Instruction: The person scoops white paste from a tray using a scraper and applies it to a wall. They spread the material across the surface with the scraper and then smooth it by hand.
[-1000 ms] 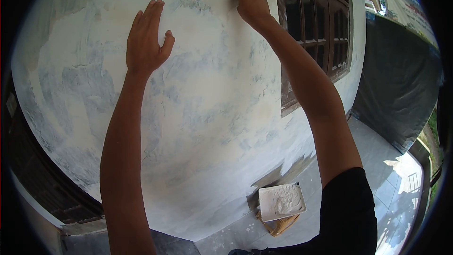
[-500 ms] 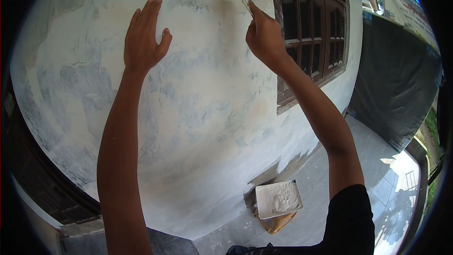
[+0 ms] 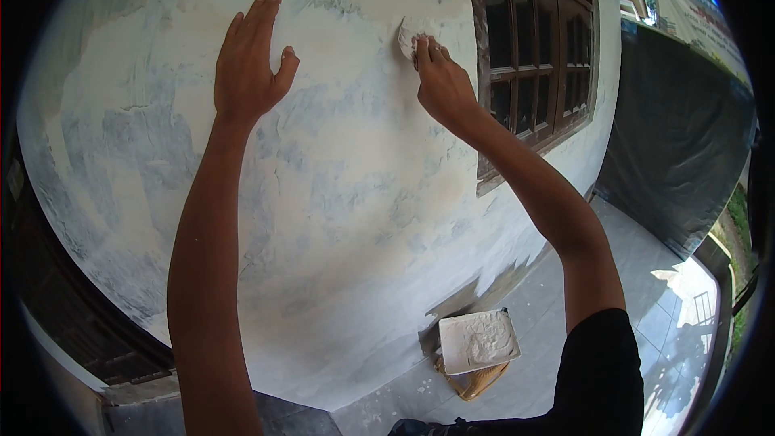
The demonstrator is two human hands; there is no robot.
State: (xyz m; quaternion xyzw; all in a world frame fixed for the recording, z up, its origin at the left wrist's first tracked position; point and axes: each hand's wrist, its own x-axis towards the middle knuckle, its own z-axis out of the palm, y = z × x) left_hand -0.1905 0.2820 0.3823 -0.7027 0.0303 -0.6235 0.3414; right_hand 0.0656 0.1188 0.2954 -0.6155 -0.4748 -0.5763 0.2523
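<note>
My left hand point(image 3: 250, 60) lies flat and open against a patchy white and grey plastered wall point(image 3: 347, 194), fingers pointing up. My right hand point(image 3: 440, 81) presses a small flat putty scraper point(image 3: 406, 36) against the same wall, just left of the window. The scraper's blade is smeared white and partly hidden by my fingers.
A dark wooden window frame point(image 3: 537, 56) with several panes stands right of my right hand. Below on the tiled floor point(image 3: 646, 291), a white tray of plaster point(image 3: 479, 341) rests on a brown stand. A black tarp point(image 3: 686, 137) hangs at the right.
My right hand came down from the top of the wall, lifted the scraper off the surface, then pressed it back on lower down. My left hand stayed in place.
</note>
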